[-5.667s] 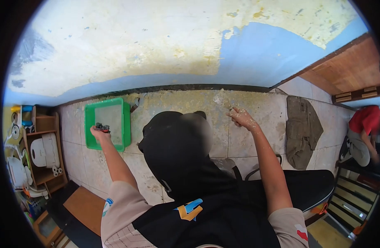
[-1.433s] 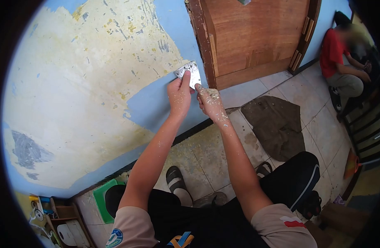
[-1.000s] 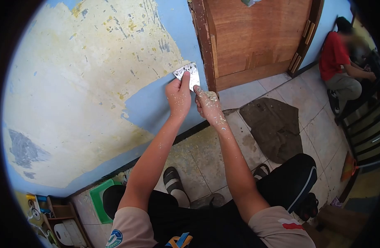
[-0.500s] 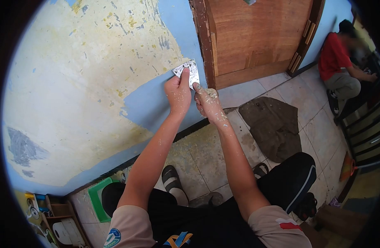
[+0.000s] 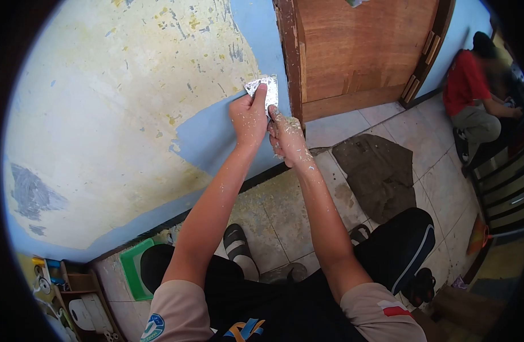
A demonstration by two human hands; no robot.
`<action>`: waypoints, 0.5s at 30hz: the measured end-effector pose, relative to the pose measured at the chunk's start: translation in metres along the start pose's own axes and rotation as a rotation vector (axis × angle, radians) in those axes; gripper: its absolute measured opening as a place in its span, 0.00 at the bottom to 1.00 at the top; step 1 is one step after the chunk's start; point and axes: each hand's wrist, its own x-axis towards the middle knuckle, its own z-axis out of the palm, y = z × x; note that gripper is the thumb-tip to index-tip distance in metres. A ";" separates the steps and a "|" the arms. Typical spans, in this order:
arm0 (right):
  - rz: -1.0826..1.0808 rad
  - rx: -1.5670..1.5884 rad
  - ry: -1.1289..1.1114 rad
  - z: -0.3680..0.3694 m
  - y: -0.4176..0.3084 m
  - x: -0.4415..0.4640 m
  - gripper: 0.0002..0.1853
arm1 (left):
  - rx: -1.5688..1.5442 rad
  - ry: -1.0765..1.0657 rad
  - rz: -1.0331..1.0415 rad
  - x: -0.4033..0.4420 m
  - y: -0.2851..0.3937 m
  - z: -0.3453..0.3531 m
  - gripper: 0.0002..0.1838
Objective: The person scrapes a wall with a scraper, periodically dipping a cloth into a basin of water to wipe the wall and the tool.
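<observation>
Now that the left hand [image 5: 248, 121] has come from the green plastic tray [image 5: 134, 263] to join the right hand [image 5: 289, 135], both grip the speckled silver metal scraper [image 5: 272, 91], pinned beneath the left thumb; effort appears two-handed, with blue wall paint [image 5: 200, 132] beside the fingers.

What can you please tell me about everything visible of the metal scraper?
The scraper has a flat, silvery, metal-looking blade with a mottled face. Its broad edge points upward, apparently against the wall, near the door frame, where blue paint meets the pale patch. The left hand lays its thumb on the blade; the right hand grips lower down, hiding any handle.
</observation>
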 end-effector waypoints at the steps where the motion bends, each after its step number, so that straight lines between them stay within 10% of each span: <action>1: 0.013 0.008 -0.002 0.000 -0.001 -0.001 0.29 | 0.002 0.002 0.005 0.000 0.000 0.000 0.27; 15: -0.097 -0.102 -0.027 -0.005 -0.013 0.008 0.30 | -0.109 0.007 -0.079 0.002 0.027 0.003 0.27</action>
